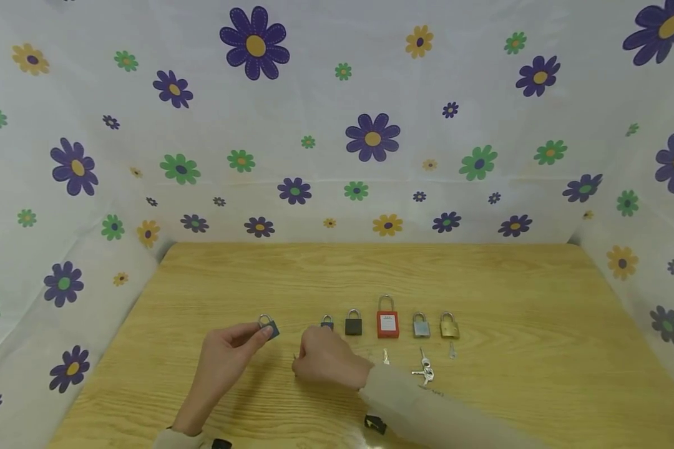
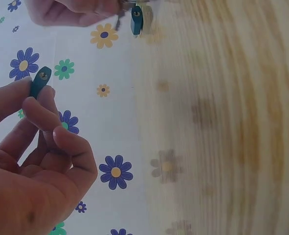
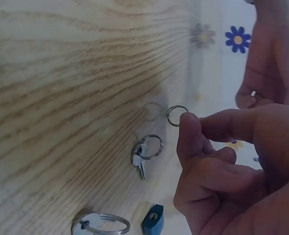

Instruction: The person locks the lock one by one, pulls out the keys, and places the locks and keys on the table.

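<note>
My left hand (image 1: 224, 362) pinches a small blue padlock (image 1: 270, 327) between thumb and fingers, raised at the left of the table; its keyhole end faces the left wrist camera. To the right of it, my right hand (image 1: 331, 358) pinches a key on a ring. The ring (image 3: 177, 115) sticks out past the fingertips in the right wrist view, and a blurred key blade (image 2: 118, 21) shows in the left wrist view. A second blue padlock (image 3: 153, 219) lies on the table just beyond the right hand, partly covered by it in the head view.
Right of that padlock lie black (image 1: 353, 324), red (image 1: 387, 325), grey (image 1: 421, 327) and brass padlocks (image 1: 449, 329). Before them are a key (image 1: 385, 356), a key bunch (image 1: 426, 372) and a small key (image 1: 452, 352). A black object (image 1: 375, 424) lies near the front. Flowered cloth (image 1: 314, 112) encloses the table.
</note>
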A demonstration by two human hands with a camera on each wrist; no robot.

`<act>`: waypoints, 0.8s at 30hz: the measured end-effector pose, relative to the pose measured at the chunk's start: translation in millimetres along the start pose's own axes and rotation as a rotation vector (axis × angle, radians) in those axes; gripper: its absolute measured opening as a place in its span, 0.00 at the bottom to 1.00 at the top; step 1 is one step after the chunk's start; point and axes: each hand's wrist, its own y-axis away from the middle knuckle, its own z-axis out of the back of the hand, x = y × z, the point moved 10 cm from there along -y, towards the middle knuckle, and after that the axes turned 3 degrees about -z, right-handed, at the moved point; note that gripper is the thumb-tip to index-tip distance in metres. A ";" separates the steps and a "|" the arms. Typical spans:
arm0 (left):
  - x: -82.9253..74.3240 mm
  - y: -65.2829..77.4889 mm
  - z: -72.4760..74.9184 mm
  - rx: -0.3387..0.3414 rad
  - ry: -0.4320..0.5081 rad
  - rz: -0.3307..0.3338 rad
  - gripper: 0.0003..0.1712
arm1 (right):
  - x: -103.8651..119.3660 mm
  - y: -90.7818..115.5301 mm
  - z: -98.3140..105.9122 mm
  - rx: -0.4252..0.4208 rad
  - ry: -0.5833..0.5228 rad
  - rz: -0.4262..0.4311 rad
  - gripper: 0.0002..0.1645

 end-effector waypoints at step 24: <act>4.3 -2.0 -1.1 -0.004 -0.037 0.017 0.25 | -14.4 -14.5 5.6 0.010 0.029 -0.022 0.33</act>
